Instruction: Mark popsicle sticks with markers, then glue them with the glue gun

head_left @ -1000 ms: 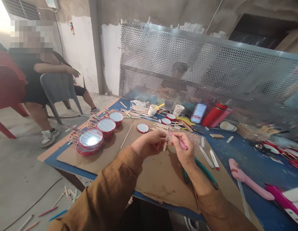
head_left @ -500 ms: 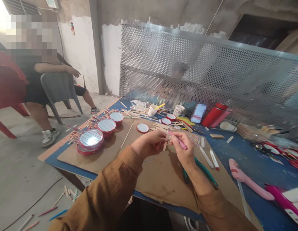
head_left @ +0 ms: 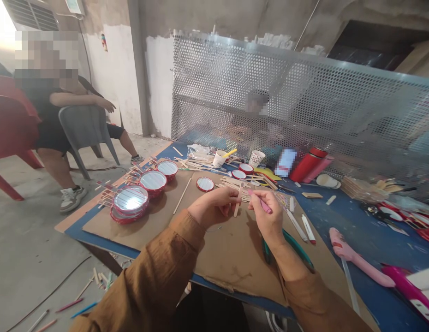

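Wooden craft stick (head_left: 238, 206) stood upright over a brown cardboard sheet (head_left: 231, 263), gripped by the curled fingers of the left hand (head_left: 214, 204), while the right hand (head_left: 268, 216) pinched a pink stick (head_left: 262, 204) between thumb and fingertips. Farther along the table, a white paper cup (head_left: 219, 159) held a yellow stick (head_left: 230, 152), near a patterned paper cup (head_left: 256, 158).
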Demonstrator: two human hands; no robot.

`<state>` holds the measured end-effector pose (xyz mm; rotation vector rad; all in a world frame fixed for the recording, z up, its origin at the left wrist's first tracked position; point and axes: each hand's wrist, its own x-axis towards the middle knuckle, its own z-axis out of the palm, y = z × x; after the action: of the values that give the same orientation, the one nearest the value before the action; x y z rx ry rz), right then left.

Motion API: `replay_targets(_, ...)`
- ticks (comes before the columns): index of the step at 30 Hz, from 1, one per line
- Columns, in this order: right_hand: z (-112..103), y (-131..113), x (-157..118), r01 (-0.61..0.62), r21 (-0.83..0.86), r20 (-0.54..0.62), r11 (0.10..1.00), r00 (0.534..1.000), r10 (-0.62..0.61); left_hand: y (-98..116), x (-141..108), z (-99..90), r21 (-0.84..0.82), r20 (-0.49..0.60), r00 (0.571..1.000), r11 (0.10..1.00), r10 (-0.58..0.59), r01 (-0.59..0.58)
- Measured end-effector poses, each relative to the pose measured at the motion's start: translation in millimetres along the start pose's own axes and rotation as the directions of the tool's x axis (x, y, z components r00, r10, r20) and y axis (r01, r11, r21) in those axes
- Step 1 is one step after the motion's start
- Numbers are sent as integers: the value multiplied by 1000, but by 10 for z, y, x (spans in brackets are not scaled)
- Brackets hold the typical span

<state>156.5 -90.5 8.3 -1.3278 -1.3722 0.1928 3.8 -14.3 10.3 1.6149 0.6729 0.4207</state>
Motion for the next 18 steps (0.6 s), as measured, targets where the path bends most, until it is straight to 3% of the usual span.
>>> replay_targets(6,15,-7,-9,17,79,34,997,999,-20,-58,-6,23,-76,-13,1000,997,29,-29)
replay_targets(14,29,-25,-11,67,55,93,996,993,-72,4,8,3,31,4,1000,999,-8,8)
replay_targets(18,29,-39,-8,75,54,105,996,991,-80,0,-42,51,-55,-38,998,997,42,-44)
